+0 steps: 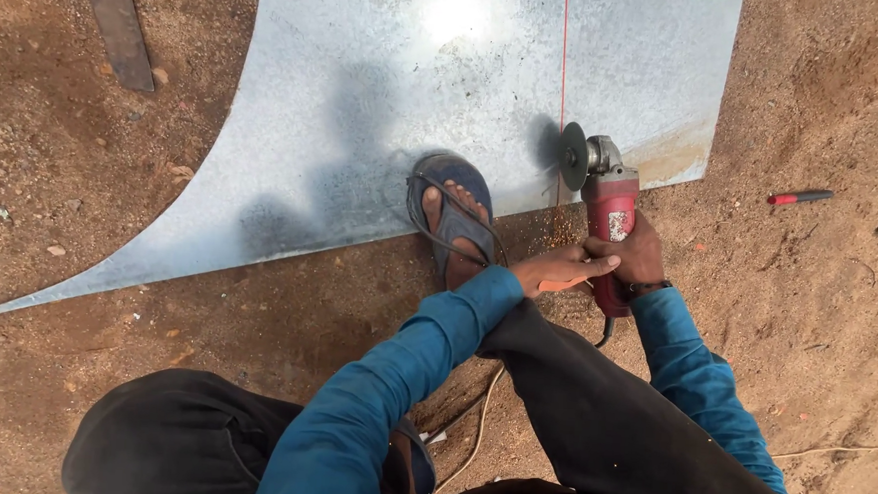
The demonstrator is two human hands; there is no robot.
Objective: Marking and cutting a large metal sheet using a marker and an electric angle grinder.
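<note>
A red angle grinder (606, 214) with a dark cutting disc (572, 156) stands at the near edge of a large galvanised metal sheet (387, 84) lying on sandy ground. The disc sits on a thin red line (564, 53) marked along the sheet. My right hand (639, 256) grips the grinder's body. My left hand (558, 269) reaches across and rests on the grinder's side near its rear. My foot in a blue sandal (451, 218) presses on the sheet's edge, left of the disc.
A red-handled tool (800, 198) lies on the dirt at right. A rusty flat metal bar (118, 22) lies at top left. The grinder's cord (475, 419) trails back between my legs. A thin wire (839, 451) crosses the ground at lower right.
</note>
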